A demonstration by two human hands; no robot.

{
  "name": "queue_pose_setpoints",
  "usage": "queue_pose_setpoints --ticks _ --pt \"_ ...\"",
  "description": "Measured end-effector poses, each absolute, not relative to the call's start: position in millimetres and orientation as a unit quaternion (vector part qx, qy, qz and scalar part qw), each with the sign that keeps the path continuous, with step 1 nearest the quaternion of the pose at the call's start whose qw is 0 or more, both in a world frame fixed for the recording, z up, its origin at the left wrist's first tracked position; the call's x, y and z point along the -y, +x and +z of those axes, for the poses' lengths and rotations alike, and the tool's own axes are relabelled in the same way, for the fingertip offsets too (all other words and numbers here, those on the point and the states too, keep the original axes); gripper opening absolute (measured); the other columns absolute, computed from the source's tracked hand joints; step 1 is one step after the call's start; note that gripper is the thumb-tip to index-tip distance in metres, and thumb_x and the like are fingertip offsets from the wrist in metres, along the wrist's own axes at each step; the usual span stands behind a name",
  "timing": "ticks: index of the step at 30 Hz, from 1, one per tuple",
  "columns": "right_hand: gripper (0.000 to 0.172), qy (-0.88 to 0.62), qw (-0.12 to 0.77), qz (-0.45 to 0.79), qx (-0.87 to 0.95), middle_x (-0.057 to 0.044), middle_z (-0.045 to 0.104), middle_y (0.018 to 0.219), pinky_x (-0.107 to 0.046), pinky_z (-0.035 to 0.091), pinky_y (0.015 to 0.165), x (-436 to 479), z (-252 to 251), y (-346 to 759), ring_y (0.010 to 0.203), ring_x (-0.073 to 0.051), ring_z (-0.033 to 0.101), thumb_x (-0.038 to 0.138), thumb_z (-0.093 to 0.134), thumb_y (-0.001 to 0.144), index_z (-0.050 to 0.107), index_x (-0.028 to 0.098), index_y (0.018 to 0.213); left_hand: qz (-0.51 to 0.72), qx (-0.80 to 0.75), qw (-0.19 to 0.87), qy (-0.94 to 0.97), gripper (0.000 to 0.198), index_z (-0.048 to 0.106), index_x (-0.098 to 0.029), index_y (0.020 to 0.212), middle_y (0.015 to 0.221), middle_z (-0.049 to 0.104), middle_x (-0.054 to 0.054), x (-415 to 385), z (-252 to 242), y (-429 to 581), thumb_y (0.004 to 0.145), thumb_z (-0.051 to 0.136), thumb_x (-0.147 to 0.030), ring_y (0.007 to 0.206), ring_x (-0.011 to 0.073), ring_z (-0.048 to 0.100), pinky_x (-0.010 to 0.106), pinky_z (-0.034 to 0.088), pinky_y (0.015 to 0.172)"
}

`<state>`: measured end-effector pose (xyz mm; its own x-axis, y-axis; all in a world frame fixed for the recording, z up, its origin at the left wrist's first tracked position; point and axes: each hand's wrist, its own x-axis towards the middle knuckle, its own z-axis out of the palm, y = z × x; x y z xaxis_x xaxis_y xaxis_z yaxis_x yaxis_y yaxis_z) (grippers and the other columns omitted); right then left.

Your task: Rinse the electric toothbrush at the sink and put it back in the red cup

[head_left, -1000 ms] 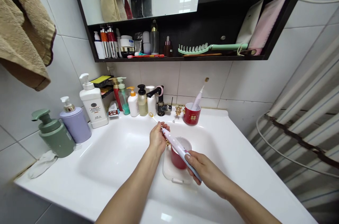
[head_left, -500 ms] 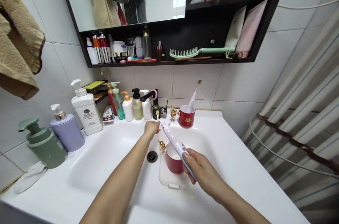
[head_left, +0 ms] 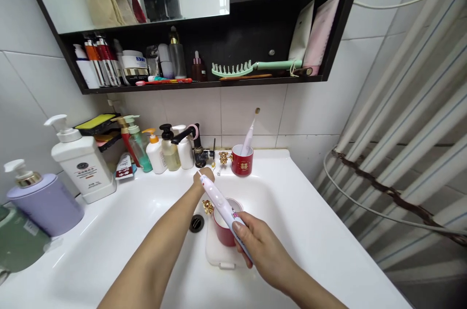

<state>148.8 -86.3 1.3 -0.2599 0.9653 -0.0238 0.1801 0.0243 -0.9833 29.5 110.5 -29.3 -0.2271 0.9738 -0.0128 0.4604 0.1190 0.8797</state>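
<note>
My right hand [head_left: 255,241] is wrapped round the pale pink-and-blue handle of an electric toothbrush [head_left: 219,202], which slants up and left over the sink. Its upper end tapers to a thin bare tip. Beyond that tip, by the black faucet [head_left: 197,146], my left hand [head_left: 205,176] is curled, its fingers partly hidden. A small yellowish toothbrush head [head_left: 213,165] peeks out at its fingers. Below the handle, a red cup [head_left: 224,236] with a gold ornamented handle stands on a whitish flat case [head_left: 217,254] in the sink.
Behind the sink [head_left: 146,211], another red cup [head_left: 242,165] holds a second electric toothbrush [head_left: 248,138]. Pump bottles [head_left: 85,168] line the left and back edges. Overhead hangs a dark shelf cabinet [head_left: 251,41] with a mirror. Pale pipes [head_left: 394,153] run along the right.
The view has shifted, moving most things left in the picture. The toothbrush's upper end and my left hand overlap more, and the brush head shows less. My right hand keeps its hold.
</note>
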Motion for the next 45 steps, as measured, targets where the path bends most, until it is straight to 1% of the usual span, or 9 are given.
queue_pose_setpoints --ticks 5,12,15,20,24,29,34,39,45 --pt "0.031 -0.463 0.393 0.515 0.605 0.005 0.038 0.052 -0.017 0.029 0.037 87.1 4.5 149.4 0.037 -0.004 0.035 0.043 0.029 0.073 0.042 0.016 0.076 0.449 -0.634 0.295 0.556 0.033 0.03 -0.017 0.031 0.054 0.051 0.007 -111.4 -15.7 30.8 0.047 0.055 -0.002 0.091 0.0246 0.045 0.033 0.031 0.077" --pt "0.031 -0.446 0.457 0.502 0.583 0.005 0.038 0.052 -0.017 0.031 0.039 90.2 19.6 152.0 0.039 -0.004 0.034 0.043 0.03 0.073 0.042 0.015 0.076 0.501 -0.53 0.267 0.629 0.01 0.053 -0.02 0.059 0.081 0.055 0.005 -95.1 14.1 70.3 0.053 0.058 -0.014 0.089 0.0192 0.046 0.028 0.03 0.08" --pt "0.03 -0.442 0.486 0.496 0.568 0.004 0.039 0.053 -0.018 0.032 0.04 91.7 22.9 154.1 0.041 -0.005 0.036 0.042 0.03 0.074 0.042 0.015 0.078 0.46 -0.492 0.235 0.701 0.01 0.05 -0.019 0.052 0.076 0.054 0.005 -89.8 25.6 95.3 0.051 0.059 -0.02 0.083 0.0207 0.048 0.03 0.029 0.08" --pt "0.029 -0.445 0.504 0.482 0.562 0.004 0.04 0.052 -0.018 0.032 0.04 89.5 21.6 157.9 0.039 -0.004 0.036 0.04 0.031 0.074 0.043 0.015 0.078 0.414 -0.481 0.195 0.747 0.025 0.037 -0.019 0.042 0.059 0.05 0.004 -100.8 28.2 120.2 0.05 0.06 -0.026 0.075 0.0219 0.049 0.031 0.032 0.073" --pt "0.028 -0.444 0.512 0.484 0.554 0.004 0.041 0.051 -0.017 0.031 0.038 88.2 21.8 158.3 0.038 -0.004 0.035 0.041 0.032 0.074 0.043 0.015 0.075 0.413 -0.483 0.173 0.752 0.028 0.036 -0.019 0.043 0.062 0.051 0.006 -108.5 24.5 136.3 0.05 0.06 -0.032 0.077 0.0234 0.049 0.031 0.033 0.071" --pt "0.028 -0.435 0.55 0.479 0.528 0.005 0.038 0.048 -0.018 0.032 0.041 90.3 27.0 160.6 0.04 -0.005 0.036 0.039 0.031 0.075 0.044 0.014 0.075 0.481 -0.481 0.201 0.704 0.017 0.05 -0.017 0.061 0.079 0.054 0.01 -110.4 36.4 158.3 0.053 0.058 -0.03 0.091 0.0243 0.044 0.03 0.029 0.076" --pt "0.026 -0.427 0.591 0.482 0.485 0.006 0.037 0.049 -0.018 0.033 0.043 90.6 32.0 164.3 0.04 -0.005 0.036 0.038 0.031 0.075 0.042 0.015 0.075 0.416 -0.486 0.255 0.725 0.035 0.049 -0.018 0.092 0.087 0.056 0.009 -126.8 49.2 183.8 0.057 0.054 -0.02 0.084 0.0198 0.049 0.027 0.032 0.071" --pt "0.023 -0.399 0.607 0.5 0.472 0.007 0.034 0.046 -0.018 0.032 0.043 90.3 32.6 161.6 0.039 -0.004 0.034 0.036 0.031 0.075 0.041 0.015 0.073 0.377 -0.51 0.242 0.734 0.024 0.054 -0.017 0.083 0.082 0.059 0.008 -139.2 50.0 192.6 0.06 0.051 -0.026 0.075 0.0184 0.051 0.026 0.034 0.064" --pt "0.022 -0.406 0.6 0.491 0.485 0.007 0.034 0.046 -0.018 0.032 0.044 92.1 33.4 161.0 0.039 -0.004 0.034 0.035 0.032 0.075 0.041 0.015 0.072 0.393 -0.549 0.247 0.695 0.026 0.056 -0.016 0.08 0.08 0.059 0.009 -144.3 50.8 174.2 0.063 0.046 -0.034 0.071 0.0174 0.053 0.024 0.035 0.057"
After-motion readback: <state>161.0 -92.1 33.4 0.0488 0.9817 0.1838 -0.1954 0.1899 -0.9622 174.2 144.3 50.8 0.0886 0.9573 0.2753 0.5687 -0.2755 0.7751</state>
